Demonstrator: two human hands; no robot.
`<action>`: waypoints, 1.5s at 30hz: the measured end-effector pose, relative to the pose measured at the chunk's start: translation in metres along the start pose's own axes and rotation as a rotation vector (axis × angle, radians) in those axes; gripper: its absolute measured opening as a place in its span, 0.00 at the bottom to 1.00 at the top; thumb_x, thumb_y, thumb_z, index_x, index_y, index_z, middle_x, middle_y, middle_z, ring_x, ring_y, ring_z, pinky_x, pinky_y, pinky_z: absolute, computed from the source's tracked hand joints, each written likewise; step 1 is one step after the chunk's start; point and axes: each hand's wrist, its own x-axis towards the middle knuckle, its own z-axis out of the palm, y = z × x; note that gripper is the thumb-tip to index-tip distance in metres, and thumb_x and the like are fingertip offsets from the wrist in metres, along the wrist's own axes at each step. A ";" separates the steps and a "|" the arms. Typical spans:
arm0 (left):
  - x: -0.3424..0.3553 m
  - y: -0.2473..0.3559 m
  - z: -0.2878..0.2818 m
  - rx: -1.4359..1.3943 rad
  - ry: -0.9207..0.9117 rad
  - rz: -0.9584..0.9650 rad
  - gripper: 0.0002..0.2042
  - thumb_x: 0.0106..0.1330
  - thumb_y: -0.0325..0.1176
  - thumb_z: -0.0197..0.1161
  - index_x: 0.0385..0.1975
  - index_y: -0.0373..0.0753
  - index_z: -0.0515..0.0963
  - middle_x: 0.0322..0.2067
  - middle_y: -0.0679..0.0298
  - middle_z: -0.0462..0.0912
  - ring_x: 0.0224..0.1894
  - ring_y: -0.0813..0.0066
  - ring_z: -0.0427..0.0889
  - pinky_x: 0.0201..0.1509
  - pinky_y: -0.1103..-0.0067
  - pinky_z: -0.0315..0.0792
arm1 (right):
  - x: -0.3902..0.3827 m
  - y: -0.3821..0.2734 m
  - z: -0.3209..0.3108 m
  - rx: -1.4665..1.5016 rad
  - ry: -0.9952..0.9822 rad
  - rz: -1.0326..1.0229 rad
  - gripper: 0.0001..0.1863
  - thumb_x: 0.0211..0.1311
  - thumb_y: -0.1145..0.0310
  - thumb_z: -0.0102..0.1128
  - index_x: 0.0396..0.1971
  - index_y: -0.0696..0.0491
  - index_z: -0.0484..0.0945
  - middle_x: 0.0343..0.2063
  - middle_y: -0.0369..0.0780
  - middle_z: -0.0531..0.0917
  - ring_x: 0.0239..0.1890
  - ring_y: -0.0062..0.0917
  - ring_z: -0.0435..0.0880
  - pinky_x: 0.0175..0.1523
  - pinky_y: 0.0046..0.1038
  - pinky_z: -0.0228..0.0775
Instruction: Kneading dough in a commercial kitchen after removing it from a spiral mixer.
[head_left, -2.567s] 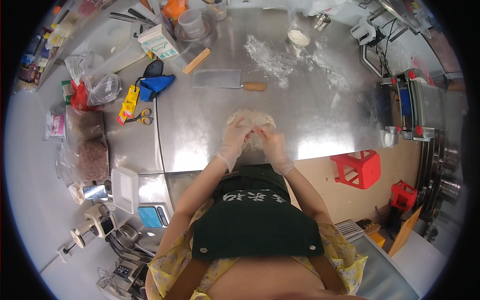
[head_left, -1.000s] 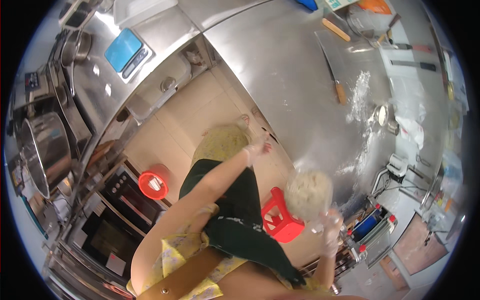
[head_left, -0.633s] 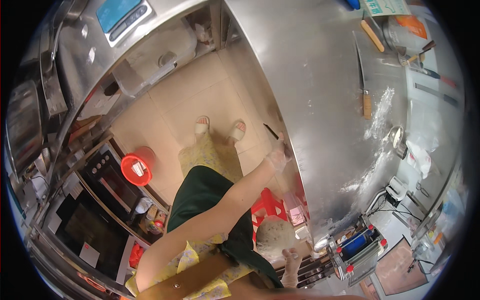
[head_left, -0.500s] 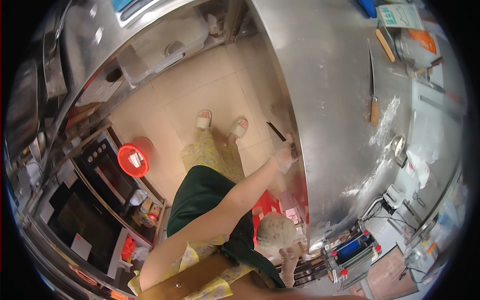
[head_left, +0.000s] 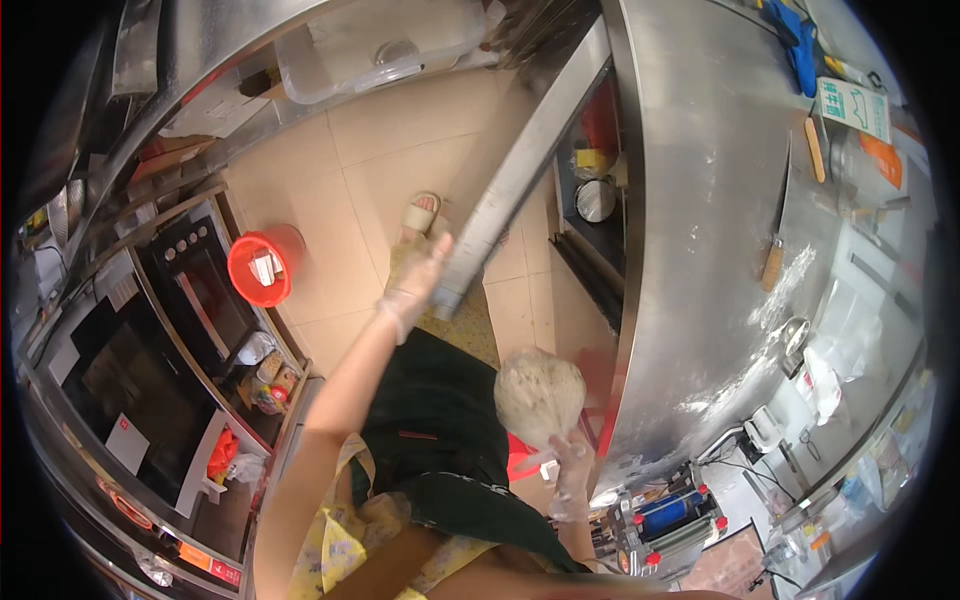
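My left hand (head_left: 425, 275), in a clear glove, holds the free edge of a metal cabinet door (head_left: 505, 185) that stands swung out from under the steel worktop. The door is smeared by motion. Inside the cabinet (head_left: 570, 215) sit a round silvery-lidded container (head_left: 595, 201) and a small yellow item (head_left: 590, 160); the deeper part is hidden. Near the front of my body, my right hand (head_left: 570, 465), also gloved, grips the gathered neck of a clear plastic bag of pale dough (head_left: 540, 395). The bulging bag stands above that hand, beside the worktop's edge.
The steel worktop (head_left: 690, 200) on the right carries a wooden-handled knife (head_left: 775, 255), flour streaks and a ladle (head_left: 795, 335). A red bucket (head_left: 262, 265) stands on the tiled floor by the ovens (head_left: 130, 405). Below is a machine with red knobs (head_left: 665, 520).
The cabinet door has swung open toward the left, with my left hand moving left on it, and its inside now shows. The bag of dough in my right hand has moved up the picture.
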 end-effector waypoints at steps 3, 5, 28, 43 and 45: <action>0.026 -0.010 -0.053 0.082 0.284 0.631 0.31 0.71 0.58 0.50 0.61 0.38 0.69 0.48 0.42 0.79 0.56 0.47 0.76 0.58 0.64 0.70 | 0.053 0.013 0.028 0.089 -0.116 -0.020 0.13 0.56 0.68 0.66 0.37 0.59 0.79 0.32 0.36 0.84 0.28 0.18 0.78 0.33 0.20 0.66; 0.020 0.023 -0.076 0.376 0.397 0.574 0.29 0.69 0.60 0.52 0.59 0.43 0.71 0.44 0.46 0.81 0.48 0.52 0.82 0.47 0.65 0.76 | 0.093 0.020 0.040 0.114 -0.134 0.005 0.10 0.57 0.68 0.65 0.36 0.58 0.79 0.30 0.35 0.83 0.27 0.18 0.79 0.32 0.20 0.66; 0.059 0.061 -0.160 0.643 0.701 0.916 0.30 0.58 0.60 0.63 0.44 0.35 0.81 0.29 0.58 0.80 0.29 0.61 0.79 0.35 0.71 0.73 | 0.459 -0.099 0.197 0.530 -0.232 -0.097 0.07 0.65 0.69 0.61 0.28 0.46 0.73 0.19 0.27 0.67 0.19 0.13 0.63 0.26 0.19 0.54; 0.053 0.047 -0.140 0.616 0.656 0.799 0.39 0.60 0.69 0.55 0.46 0.31 0.79 0.38 0.55 0.83 0.39 0.56 0.83 0.45 0.69 0.75 | 0.698 -0.184 0.197 0.126 -0.090 -0.464 0.11 0.71 0.62 0.51 0.41 0.52 0.78 0.30 0.33 0.81 0.29 0.18 0.79 0.37 0.22 0.70; 0.033 0.045 -0.131 0.606 0.660 0.744 0.36 0.63 0.66 0.55 0.47 0.32 0.79 0.40 0.55 0.84 0.41 0.58 0.83 0.46 0.70 0.75 | 0.658 -0.172 0.247 -0.541 0.327 -0.609 0.13 0.71 0.62 0.51 0.47 0.52 0.77 0.37 0.39 0.82 0.35 0.23 0.81 0.39 0.25 0.73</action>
